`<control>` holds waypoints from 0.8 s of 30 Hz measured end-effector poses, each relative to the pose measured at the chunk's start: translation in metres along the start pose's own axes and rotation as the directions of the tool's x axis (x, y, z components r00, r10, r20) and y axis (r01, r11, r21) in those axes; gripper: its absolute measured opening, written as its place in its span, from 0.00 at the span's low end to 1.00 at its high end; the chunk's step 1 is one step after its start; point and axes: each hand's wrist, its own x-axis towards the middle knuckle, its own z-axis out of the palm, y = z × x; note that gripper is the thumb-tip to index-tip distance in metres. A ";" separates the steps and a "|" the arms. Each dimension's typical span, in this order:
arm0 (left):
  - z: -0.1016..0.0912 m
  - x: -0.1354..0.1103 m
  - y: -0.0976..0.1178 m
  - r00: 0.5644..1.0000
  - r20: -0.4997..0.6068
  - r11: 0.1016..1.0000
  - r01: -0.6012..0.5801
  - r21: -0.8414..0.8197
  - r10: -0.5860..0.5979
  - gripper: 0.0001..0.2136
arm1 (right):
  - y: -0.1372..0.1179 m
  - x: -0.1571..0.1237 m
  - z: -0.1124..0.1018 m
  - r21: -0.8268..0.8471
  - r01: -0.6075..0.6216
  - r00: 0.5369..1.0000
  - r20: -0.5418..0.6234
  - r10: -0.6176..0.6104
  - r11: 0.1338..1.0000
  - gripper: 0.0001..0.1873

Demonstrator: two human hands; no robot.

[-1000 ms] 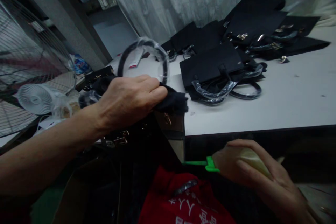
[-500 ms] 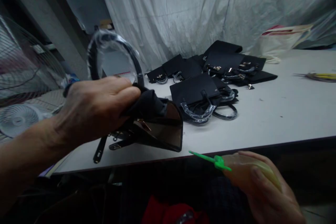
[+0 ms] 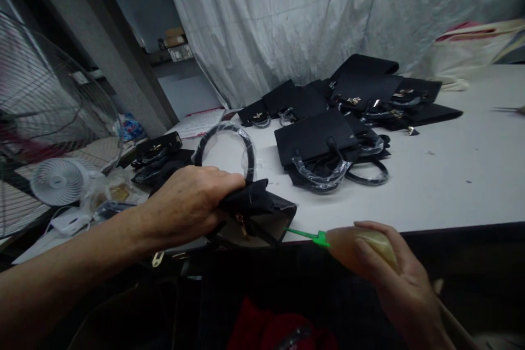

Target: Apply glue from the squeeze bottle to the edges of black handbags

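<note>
My left hand (image 3: 200, 202) is closed round the upper part of a black handbag (image 3: 262, 213) at the table's front edge. The bag's plastic-wrapped handle (image 3: 250, 156) stands up behind my fingers, and a gold zip pull dangles on the side facing me. In my right hand (image 3: 402, 273) is a squeeze bottle (image 3: 356, 246) of amber liquid with a long green nozzle (image 3: 303, 233). The nozzle's tip points left and is at the bag's right edge; whether it touches I cannot tell.
Several black handbags (image 3: 314, 139) with wrapped handles lie piled on the white table (image 3: 435, 186). More black bags (image 3: 158, 150) are at the left, near a small white fan (image 3: 59, 180) and a large fan grille (image 3: 53, 104). A cream cloth bag (image 3: 463, 54) sits at the back right.
My left hand has brought the handbag down and to the right. My right hand has moved the bottle left, so its nozzle now meets the bag's edge in view. The camera view has shifted left.
</note>
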 end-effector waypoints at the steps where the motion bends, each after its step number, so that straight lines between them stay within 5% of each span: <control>1: 0.000 -0.001 0.000 1.000 0.002 1.000 0.006 -0.011 -0.006 0.06 | 0.000 0.001 0.003 -0.046 -0.002 1.000 0.010 0.003 0.999 0.24; 8: 0.004 -0.003 0.002 0.999 0.000 0.998 0.042 -0.036 -0.042 0.05 | -0.006 -0.006 0.007 -0.150 0.035 0.987 0.160 -0.011 0.988 0.24; 13: 0.004 -0.001 0.005 0.999 -0.003 0.998 0.045 -0.038 -0.045 0.06 | -0.016 -0.008 0.005 -0.233 0.017 1.000 0.026 -0.011 0.972 0.27; 21: 0.002 -0.001 0.007 0.999 -0.012 0.999 0.047 -0.022 -0.047 0.05 | -0.015 -0.004 0.009 -0.197 0.008 1.000 0.001 -0.008 0.980 0.27; 24: 0.003 -0.001 0.007 0.999 -0.001 0.998 0.046 -0.046 -0.046 0.06 | -0.011 -0.001 0.013 -0.185 -0.006 0.997 0.077 0.021 0.983 0.28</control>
